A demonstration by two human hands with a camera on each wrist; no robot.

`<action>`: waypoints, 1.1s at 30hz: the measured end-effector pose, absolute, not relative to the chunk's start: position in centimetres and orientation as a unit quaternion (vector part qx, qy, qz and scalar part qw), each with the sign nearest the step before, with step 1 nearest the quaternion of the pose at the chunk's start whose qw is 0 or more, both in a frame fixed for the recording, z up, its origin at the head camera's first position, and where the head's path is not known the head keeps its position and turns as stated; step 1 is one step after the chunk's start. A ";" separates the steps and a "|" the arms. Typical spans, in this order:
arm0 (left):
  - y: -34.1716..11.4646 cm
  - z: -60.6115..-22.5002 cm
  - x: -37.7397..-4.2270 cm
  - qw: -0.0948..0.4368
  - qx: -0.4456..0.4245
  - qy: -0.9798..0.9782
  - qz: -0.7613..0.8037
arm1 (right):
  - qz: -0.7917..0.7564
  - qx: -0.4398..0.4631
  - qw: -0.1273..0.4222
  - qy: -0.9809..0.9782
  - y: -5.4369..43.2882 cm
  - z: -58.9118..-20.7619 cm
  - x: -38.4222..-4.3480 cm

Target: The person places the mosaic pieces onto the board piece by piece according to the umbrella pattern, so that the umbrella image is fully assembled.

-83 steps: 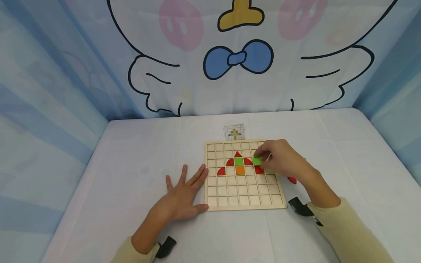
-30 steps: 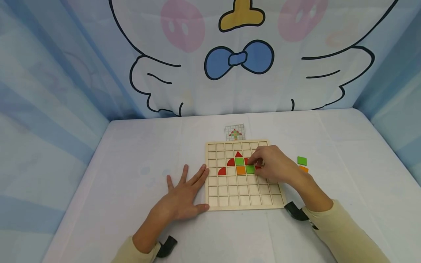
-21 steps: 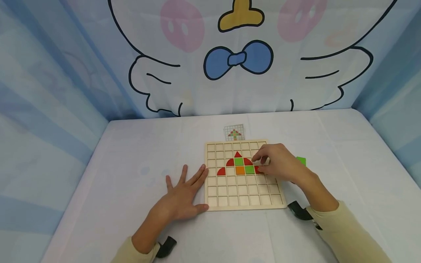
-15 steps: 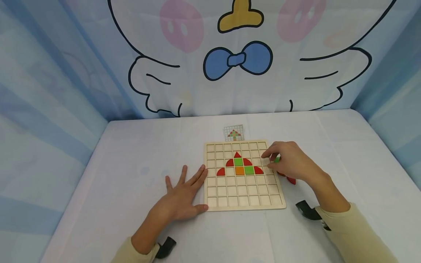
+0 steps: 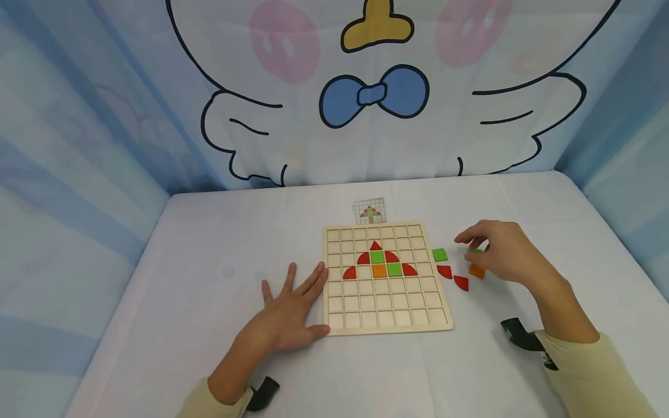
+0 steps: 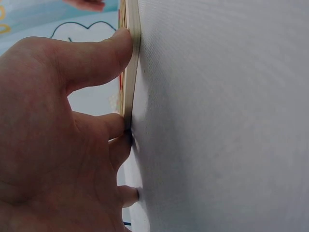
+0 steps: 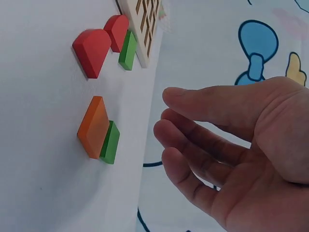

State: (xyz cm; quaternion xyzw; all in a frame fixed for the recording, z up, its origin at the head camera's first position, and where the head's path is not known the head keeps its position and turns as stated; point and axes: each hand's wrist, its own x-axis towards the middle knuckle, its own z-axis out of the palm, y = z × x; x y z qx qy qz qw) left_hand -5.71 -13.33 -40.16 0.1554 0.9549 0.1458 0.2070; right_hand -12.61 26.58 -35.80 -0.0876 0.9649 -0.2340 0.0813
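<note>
My left hand lies with fingers spread on the white tabletop, its fingertips and thumb at the left edge of a wooden grid board. In the left wrist view the thumb meets the board's side. On the board sit a red triangle, two green squares, an orange square and several red quarter circles. Right of the board, my right hand hovers with loosely bent fingers and nothing between them. Below it lie a loose orange square and a green square.
Between board and right hand lie two red quarter circles and another green square. A small pattern card stands behind the board's far edge. A printed cartoon curtain closes off the table's back.
The green square that my right hand carried now sits in the board beside the orange square. My right hand has let go and moved right over the loose pieces. My left hand stays put.
</note>
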 end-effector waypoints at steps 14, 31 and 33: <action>-13.3 -40.1 -5.5 0.204 0.157 0.955 0.148 | -0.207 -0.057 0.101 0.971 28.4 -36.2 -13.0; -13.4 -40.2 -5.6 0.205 0.158 0.955 0.146 | -0.206 -0.038 0.161 0.965 28.6 -37.2 -13.4; -13.4 -40.3 -5.7 0.205 0.158 0.954 0.148 | -0.206 -0.040 0.160 0.964 28.6 -37.3 -13.5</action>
